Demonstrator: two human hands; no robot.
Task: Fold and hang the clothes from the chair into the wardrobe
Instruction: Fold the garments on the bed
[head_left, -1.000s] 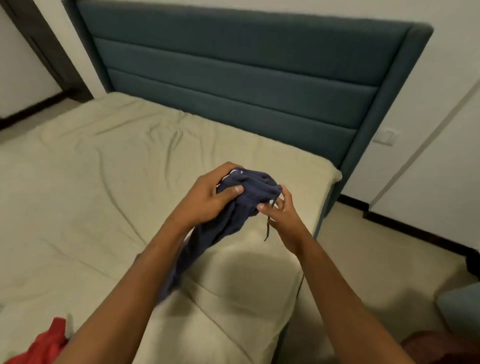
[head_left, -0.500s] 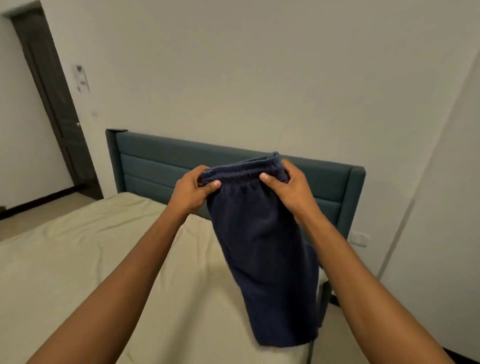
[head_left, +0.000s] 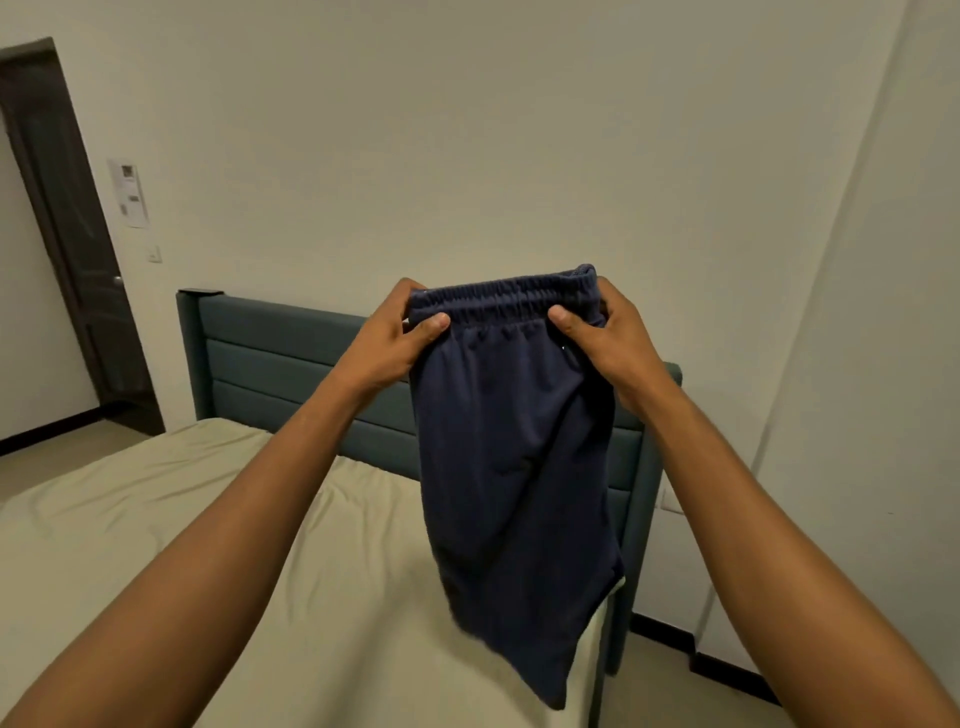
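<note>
A pair of navy blue shorts (head_left: 514, 467) with an elastic waistband hangs straight down in front of me, above the right side of the bed. My left hand (head_left: 395, 338) pinches the left end of the waistband, thumb in front. My right hand (head_left: 602, 338) pinches the right end the same way. The waistband is pulled flat between both hands at chest height. The chair and the wardrobe are out of view.
A bed with a beige sheet (head_left: 182, 519) and a teal padded headboard (head_left: 291, 353) stands below and ahead. A dark door (head_left: 62, 234) is at the far left wall. White panels (head_left: 883, 364) rise on the right, with floor beside the bed.
The shorts went from a bunched bundle low over the bed to hanging open by the waistband. Both hands rose and spread apart, and my view tilted upward.
</note>
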